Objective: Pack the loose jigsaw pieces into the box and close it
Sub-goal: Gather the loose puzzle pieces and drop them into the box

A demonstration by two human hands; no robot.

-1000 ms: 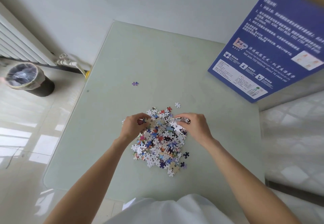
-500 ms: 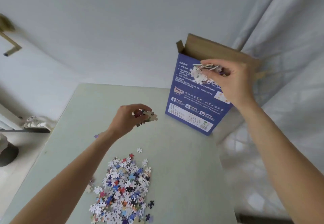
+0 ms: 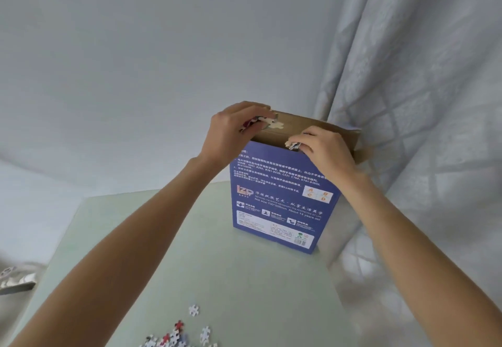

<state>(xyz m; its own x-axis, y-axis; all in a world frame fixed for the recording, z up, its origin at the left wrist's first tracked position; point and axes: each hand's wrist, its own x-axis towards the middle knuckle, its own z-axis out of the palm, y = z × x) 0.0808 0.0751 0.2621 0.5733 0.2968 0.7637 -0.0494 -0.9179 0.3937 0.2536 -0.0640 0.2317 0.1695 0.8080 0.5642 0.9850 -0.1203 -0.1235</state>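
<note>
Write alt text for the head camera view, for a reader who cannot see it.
Two bare hands hold small handfuls of jigsaw pieces at the open top of an upright blue box on a pale green table: the left hand at its left corner, the right hand nearer the middle. More loose pieces lie on the table's near edge.

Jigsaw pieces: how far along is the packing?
Done: the box stands upright, top open. In hand: the left hand and right hand each hold pieces at its opening. Left: loose pieces lie on the table, and the box is unclosed.
</note>
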